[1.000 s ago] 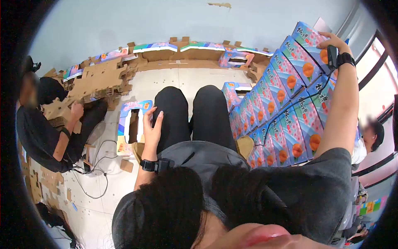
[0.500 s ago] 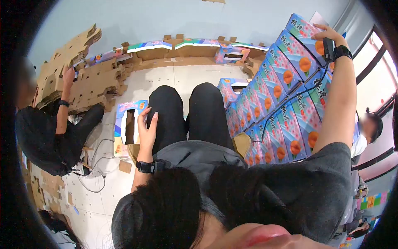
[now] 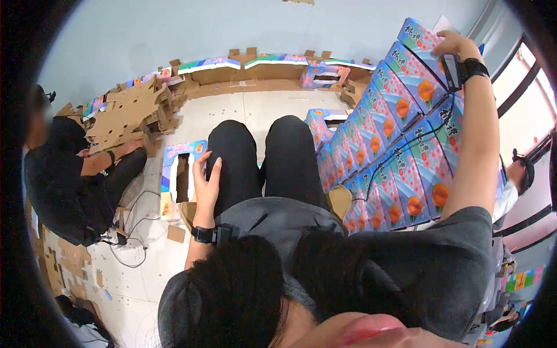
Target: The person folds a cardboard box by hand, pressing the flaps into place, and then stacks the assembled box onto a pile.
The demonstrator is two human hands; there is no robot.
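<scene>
1. Since the earlier frame, the co-worker [image 3: 64, 185] at left has lowered the raised cardboard sheets, and the right hand [image 3: 456, 44] has shifted slightly on the top box [image 3: 419, 38].
2. The right hand, fingers bent, touches the far right edge of the top box; I cannot tell whether it pinches it.
3. That box sits at the far upper end of the leaning rows of printed boxes [image 3: 403, 108], right of the knees.
4. The left hand [image 3: 206, 184] is spread, thumb apart from the fingers, by the left thigh [image 3: 231, 156].
5. Just left of it, a box with a cutout [image 3: 169, 174] is on the floor [image 3: 223, 110].
6. Farther left lies a stack of flat cardboard [image 3: 125, 110], near the co-worker.
</scene>
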